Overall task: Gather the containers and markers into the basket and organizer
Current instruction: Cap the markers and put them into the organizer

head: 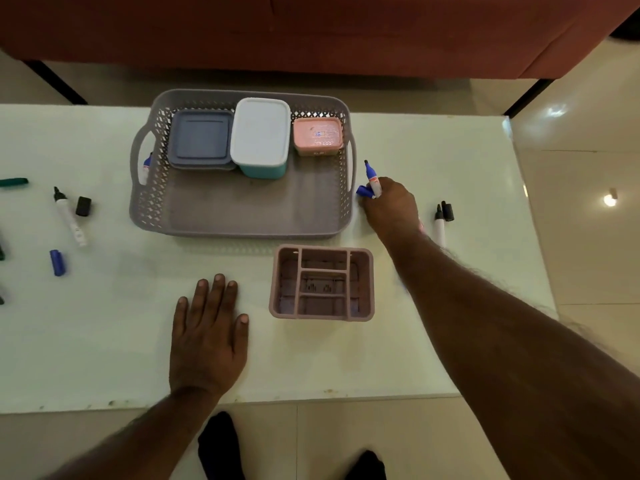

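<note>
My left hand [207, 336] lies flat on the white table [346, 368] nearest me, fingers straight and spread, holding nothing. Just to its right stands the pink organizer [367, 285], its compartments open to the top, with no marker in it that I can make out. Beyond the organizer my right hand [391, 206] reaches out beside the right end of the grey basket [242, 216]; my fingers are curled around a blue marker [373, 178], tip pointing away from me, uncapped, and its blue cap [363, 191] sits against my fingers too. To the right of that hand a black marker [440, 225] lies on the table with its cap [447, 211] just beside it. Off to the left lie another black marker [69, 216], a loose black cap [83, 206], a loose blue cap [57, 262] and a green marker [14, 182]. In the far half of the basket sit three containers in a row: a dark blue one [201, 138], a white-lidded teal one [260, 133] and a pink one [318, 135]. One more marker [146, 168] shows through the basket's left handle.
</note>
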### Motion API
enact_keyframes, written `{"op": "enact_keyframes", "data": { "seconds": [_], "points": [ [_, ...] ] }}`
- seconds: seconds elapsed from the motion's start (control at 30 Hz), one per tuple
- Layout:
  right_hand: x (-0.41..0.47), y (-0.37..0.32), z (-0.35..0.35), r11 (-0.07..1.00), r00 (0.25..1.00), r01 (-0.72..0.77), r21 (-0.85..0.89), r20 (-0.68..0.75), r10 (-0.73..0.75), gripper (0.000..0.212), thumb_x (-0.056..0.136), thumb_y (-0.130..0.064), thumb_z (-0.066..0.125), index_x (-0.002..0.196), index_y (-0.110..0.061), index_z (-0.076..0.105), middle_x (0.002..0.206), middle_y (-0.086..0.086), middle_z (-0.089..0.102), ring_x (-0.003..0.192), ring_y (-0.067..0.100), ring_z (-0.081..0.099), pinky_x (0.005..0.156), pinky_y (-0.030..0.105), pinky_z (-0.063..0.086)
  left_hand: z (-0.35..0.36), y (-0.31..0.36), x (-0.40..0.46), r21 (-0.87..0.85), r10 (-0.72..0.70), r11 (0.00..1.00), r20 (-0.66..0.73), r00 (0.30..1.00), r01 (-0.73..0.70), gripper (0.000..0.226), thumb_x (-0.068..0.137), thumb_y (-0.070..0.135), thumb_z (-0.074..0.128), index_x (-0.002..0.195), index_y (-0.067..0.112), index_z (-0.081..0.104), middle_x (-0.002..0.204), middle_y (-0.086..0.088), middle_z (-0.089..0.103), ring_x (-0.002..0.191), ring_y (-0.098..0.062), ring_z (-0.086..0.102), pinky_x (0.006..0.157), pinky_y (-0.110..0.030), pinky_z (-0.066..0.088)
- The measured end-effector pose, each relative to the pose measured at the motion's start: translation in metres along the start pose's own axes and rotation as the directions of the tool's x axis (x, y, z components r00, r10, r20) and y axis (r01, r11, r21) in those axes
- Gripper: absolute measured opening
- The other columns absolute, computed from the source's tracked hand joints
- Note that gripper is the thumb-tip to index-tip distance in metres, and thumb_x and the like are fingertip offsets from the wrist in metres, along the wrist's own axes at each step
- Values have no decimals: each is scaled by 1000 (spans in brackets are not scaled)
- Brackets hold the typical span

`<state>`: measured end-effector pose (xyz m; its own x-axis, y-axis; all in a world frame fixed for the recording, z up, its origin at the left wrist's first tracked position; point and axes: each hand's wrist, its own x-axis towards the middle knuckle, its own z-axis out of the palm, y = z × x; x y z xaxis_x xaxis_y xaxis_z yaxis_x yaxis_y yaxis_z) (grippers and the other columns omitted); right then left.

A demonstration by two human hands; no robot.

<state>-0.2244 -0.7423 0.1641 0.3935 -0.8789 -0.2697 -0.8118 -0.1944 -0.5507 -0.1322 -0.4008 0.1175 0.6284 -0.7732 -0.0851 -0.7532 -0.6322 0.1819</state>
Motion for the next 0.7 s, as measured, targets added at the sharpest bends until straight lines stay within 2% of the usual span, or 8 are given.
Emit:
{"op": "enact_keyframes", "data": {
  "seconds": [0.13,0.27,0.4,0.57,0.7],
  "points": [
    [-4,0,-3,998,999,-44,46,4,44,22,92,-31,61,108,-15,63,92,2,63,75,17,54,66,26,38,1,-1,0,-4,1,1000,4,1000,-1,62,99,43,24,153,12,31,160,-10,28,150,-29,21,120,-54,19],
    [-25,-2,-20,992,994,-43,121,-95,55,26,86,-31,68,107,-17,66,92,-1,64,68,11,54,53,17,30,-1,0,2,8,-10,1000,23,1000,10,63,100,45,22,153,12,29,161,-9,27,151,-29,19,121,-53,17],
    [-59,-5,-33,997,982,39,60,-185,-27,30,86,-37,64,111,-20,65,99,-1,65,82,16,58,60,20,32,-2,0,-1,16,-4,1000,22,1000,4,62,100,43,25,154,14,30,162,-9,26,151,-28,18,122,-51,15],
    [-107,-10,-33,986,974,163,38,-163,-155,30,91,-38,62,117,-22,66,103,-4,63,85,11,53,73,23,35,-4,2,-2,-2,-17,1000,34,999,17,61,100,44,25,154,15,30,162,-7,26,152,-26,18,123,-49,13],
    [-145,-19,-31,971,969,227,79,-118,-218,24,91,-39,63,110,-25,68,102,-2,62,87,16,61,71,29,44,-10,-1,-2,-125,-30,992,24,999,33,62,100,47,27,151,15,38,160,-5,31,151,-22,20,123,-48,15]
  ]
}}
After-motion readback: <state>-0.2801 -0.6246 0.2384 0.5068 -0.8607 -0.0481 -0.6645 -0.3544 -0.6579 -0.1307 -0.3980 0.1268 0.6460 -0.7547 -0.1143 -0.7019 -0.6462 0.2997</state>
